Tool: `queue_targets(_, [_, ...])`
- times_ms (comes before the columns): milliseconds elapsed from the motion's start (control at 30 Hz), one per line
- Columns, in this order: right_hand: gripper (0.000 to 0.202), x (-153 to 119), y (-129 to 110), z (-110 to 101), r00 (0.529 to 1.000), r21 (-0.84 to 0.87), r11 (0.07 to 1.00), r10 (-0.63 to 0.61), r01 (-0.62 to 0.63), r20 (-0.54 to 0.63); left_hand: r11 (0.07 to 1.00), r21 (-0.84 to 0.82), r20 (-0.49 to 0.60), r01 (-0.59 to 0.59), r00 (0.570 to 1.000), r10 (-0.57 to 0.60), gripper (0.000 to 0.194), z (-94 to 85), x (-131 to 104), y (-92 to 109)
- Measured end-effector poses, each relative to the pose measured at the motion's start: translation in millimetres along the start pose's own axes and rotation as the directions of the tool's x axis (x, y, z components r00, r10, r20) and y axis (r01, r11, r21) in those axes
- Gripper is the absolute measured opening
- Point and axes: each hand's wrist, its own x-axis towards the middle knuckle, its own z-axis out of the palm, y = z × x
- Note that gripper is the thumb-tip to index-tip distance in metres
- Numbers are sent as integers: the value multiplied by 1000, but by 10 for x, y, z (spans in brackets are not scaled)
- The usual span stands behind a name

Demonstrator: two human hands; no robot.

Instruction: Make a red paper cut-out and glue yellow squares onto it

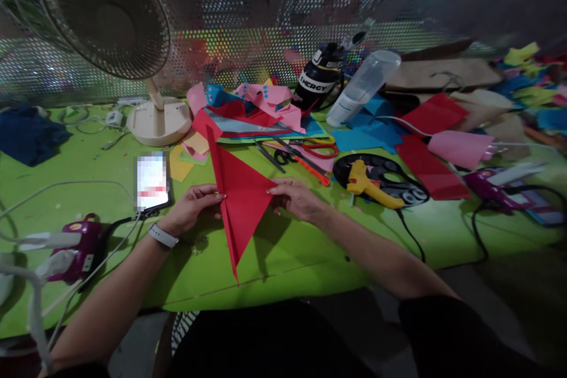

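Note:
Between my two hands is a folded sheet of red paper [245, 192], a triangle with a narrow folded strip down its left side. It is held up a little above the green table [310, 260]. My left hand [197, 207], with a pale band on the wrist, pinches the strip at mid-height, its thumb on the near face. My right hand [295, 196] pinches the triangle's right corner between thumb and fingers. Some fingertips of both hands are hidden behind the paper.
A fan [153, 118] and a lit phone [151, 182] stand left. Behind lie scissors [319, 149], an orange cutter [310, 166] and folded pink paper [274, 97]. A yellow glue gun [372, 184] rests on a black tray to the right. Purple power strips [82, 245] with cables flank me.

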Motion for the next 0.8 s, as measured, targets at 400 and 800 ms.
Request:
queue_targets(400, [19,45,41,-77,996,138,989,-59,49,72,995,-88,-34,-38,999,35,22,-8,-19,-19])
queue_targets(800, [16,55,66,-62,997,166,984,-66,71,-33,996,-15,52,-90,995,91,27,-39,-27,-26])
